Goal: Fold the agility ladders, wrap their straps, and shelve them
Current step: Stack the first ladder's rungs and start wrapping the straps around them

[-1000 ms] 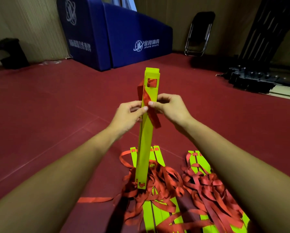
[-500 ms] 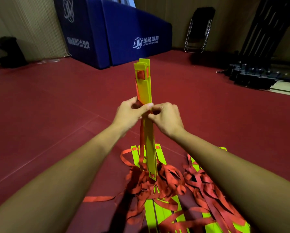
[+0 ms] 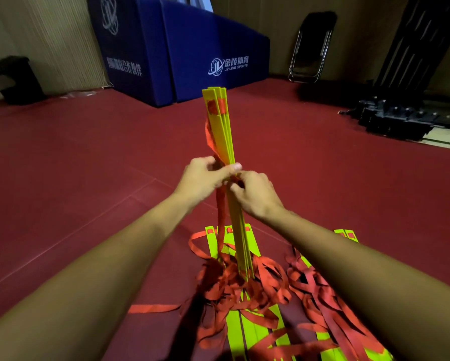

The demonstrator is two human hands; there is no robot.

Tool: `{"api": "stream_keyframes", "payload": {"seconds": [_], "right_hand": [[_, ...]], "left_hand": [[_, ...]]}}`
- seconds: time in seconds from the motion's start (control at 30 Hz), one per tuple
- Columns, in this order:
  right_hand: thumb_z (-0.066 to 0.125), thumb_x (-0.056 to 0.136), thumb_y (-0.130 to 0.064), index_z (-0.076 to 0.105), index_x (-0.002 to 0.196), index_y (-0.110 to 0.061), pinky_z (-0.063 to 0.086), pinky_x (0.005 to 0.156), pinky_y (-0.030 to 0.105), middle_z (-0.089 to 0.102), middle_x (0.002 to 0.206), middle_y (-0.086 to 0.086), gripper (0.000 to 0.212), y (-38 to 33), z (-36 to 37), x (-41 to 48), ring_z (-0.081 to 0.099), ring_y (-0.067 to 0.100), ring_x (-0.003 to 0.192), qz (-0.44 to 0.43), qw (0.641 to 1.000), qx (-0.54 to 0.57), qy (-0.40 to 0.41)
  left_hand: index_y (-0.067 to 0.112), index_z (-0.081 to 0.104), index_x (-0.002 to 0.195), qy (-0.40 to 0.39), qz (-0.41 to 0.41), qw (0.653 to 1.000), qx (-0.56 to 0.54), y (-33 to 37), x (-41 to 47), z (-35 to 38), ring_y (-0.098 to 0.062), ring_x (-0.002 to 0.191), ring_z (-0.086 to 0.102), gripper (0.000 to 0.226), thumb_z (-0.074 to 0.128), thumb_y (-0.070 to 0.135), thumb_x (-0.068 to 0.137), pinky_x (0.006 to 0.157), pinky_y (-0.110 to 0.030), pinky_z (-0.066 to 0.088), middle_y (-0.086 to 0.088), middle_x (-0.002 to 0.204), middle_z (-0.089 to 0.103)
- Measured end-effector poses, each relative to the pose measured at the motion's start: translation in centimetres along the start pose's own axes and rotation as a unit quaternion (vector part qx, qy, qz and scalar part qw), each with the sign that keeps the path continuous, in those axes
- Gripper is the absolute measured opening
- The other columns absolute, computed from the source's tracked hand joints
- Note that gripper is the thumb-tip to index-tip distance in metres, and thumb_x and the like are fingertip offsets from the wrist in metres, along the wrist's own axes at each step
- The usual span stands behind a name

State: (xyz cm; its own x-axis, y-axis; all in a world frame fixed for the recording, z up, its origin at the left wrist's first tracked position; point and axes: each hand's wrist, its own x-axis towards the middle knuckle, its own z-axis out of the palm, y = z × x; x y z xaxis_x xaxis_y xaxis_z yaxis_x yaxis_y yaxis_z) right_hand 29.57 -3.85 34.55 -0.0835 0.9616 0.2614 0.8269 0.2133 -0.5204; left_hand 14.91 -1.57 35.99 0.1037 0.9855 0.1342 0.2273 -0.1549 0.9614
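A bundle of yellow ladder rungs [image 3: 222,131] stands upright in front of me, its lower end down among loose red straps [image 3: 240,285]. My left hand [image 3: 203,177] grips the bundle at its middle, thumb laid across the front. My right hand [image 3: 255,194] sits just below and to the right, fingers curled at the rungs and a red strap [image 3: 220,212] that hangs down the bundle's left side. More yellow rungs [image 3: 252,332] lie flat on the floor under the tangle.
A second heap of rungs and red straps [image 3: 330,303] lies at the right on the dark red floor [image 3: 88,165]. Blue padded mats [image 3: 182,53] stand at the back, with a folded chair [image 3: 313,48] and black equipment [image 3: 398,118] to the right.
The bundle has turned from face-on to edge-on, showing several stacked rungs. Both hands have shifted lower and closed in at the bundle's middle, and a strap now hangs down its left side.
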Motion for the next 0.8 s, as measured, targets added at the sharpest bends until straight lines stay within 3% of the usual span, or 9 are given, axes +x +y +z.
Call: {"api": "stream_keyframes", "payload": {"seconds": [0.07,0.13,0.23,0.3,0.43,0.53,0.6,0.7,0.8], "right_hand": [[0.05,0.095,-0.034,0.067,0.112,-0.014,0.049,0.084,0.044,0.068,0.108,0.022,0.031,-0.3,0.0,-0.1,0.058,0.048,0.105,0.01,1.0,-0.016,0.004],[0.054,0.095,-0.034,0.067,0.111,-0.016,0.05,0.083,0.043,0.069,0.105,0.019,0.028,-0.3,0.0,-0.1,0.059,0.046,0.104,-0.002,1.0,-0.01,-0.005],[0.065,0.091,-0.035,0.07,0.106,-0.021,0.05,0.081,0.039,0.073,0.095,0.009,0.021,0.0,0.1,-0.1,0.063,0.037,0.102,-0.021,0.999,0.023,-0.035],[0.068,0.089,-0.04,0.072,0.102,-0.022,0.051,0.082,0.036,0.074,0.095,0.006,0.022,0.3,0.3,-0.2,0.065,0.033,0.103,-0.009,0.997,0.022,-0.074],[0.068,0.089,-0.043,0.062,0.085,-0.025,0.044,0.076,0.032,0.073,0.098,0.009,0.019,1.1,0.5,-0.3,0.064,0.034,0.102,-0.001,0.989,-0.015,-0.144],[0.078,0.08,-0.044,0.061,0.081,-0.018,0.042,0.069,0.031,0.069,0.083,0.006,0.031,1.2,-0.4,0.0,0.063,0.025,0.084,-0.002,0.982,-0.026,-0.186],[0.08,0.075,-0.048,0.067,0.083,-0.013,0.046,0.069,0.033,0.07,0.079,0.007,0.038,1.0,-0.8,0.1,0.064,0.024,0.078,-0.008,0.984,-0.016,-0.175],[0.078,0.076,-0.049,0.073,0.089,-0.019,0.046,0.07,0.031,0.074,0.085,0.006,0.033,0.3,-0.9,0.1,0.067,0.023,0.084,-0.03,0.992,0.016,-0.123],[0.077,0.079,-0.044,0.075,0.099,-0.023,0.043,0.07,0.03,0.075,0.095,0.003,0.029,-0.6,-0.8,0.0,0.067,0.022,0.094,-0.039,0.995,0.036,-0.088]], "left_hand": [[0.015,0.073,0.082,0.006,-0.006,0.999,0.042,-0.3,-0.2,0.3,-0.02,0.079,0.07,0.062,0.079,0.071,0.056,0.084,-0.048,0.06,-0.011,0.082,0.075],[0.016,0.075,0.08,0.03,-0.004,0.998,0.062,-0.6,-0.1,0.4,-0.021,0.073,0.071,0.056,0.075,0.069,0.061,0.081,-0.048,0.061,-0.011,0.077,0.074],[0.015,0.073,0.077,0.048,-0.003,0.999,0.02,-0.2,-0.2,0.1,-0.02,0.068,0.069,0.032,0.078,0.046,0.08,0.081,-0.05,0.061,-0.004,0.07,0.072],[0.012,0.071,0.08,0.053,-0.004,0.998,-0.041,0.1,0.0,-0.2,-0.016,0.069,0.066,0.022,0.076,0.032,0.087,0.084,-0.051,0.06,-0.006,0.076,0.069],[0.012,0.066,0.079,0.077,-0.001,0.992,-0.098,0.8,0.0,-0.9,-0.003,0.067,0.064,0.022,0.063,0.023,0.098,0.081,-0.036,0.062,-0.011,0.085,0.068],[0.014,0.064,0.083,0.113,-0.015,0.988,-0.104,0.6,0.5,-1.5,0.004,0.055,0.059,0.024,0.054,0.023,0.102,0.068,-0.022,0.057,-0.005,0.08,0.064],[0.016,0.063,0.084,0.122,-0.024,0.983,-0.131,0.6,0.5,-1.7,0.001,0.06,0.061,0.023,0.053,0.019,0.103,0.064,-0.019,0.055,-0.003,0.078,0.062],[0.015,0.064,0.09,0.057,-0.047,0.986,-0.147,0.3,0.0,-0.6,-0.01,0.074,0.066,0.013,0.057,0.015,0.101,0.067,-0.026,0.057,-0.01,0.092,0.067],[0.008,0.062,0.102,0.039,-0.07,0.992,-0.099,0.1,-0.6,0.8,-0.001,0.06,0.067,0.008,0.056,0.014,0.101,0.047,-0.02,0.051,-0.011,0.089,0.067]]}}
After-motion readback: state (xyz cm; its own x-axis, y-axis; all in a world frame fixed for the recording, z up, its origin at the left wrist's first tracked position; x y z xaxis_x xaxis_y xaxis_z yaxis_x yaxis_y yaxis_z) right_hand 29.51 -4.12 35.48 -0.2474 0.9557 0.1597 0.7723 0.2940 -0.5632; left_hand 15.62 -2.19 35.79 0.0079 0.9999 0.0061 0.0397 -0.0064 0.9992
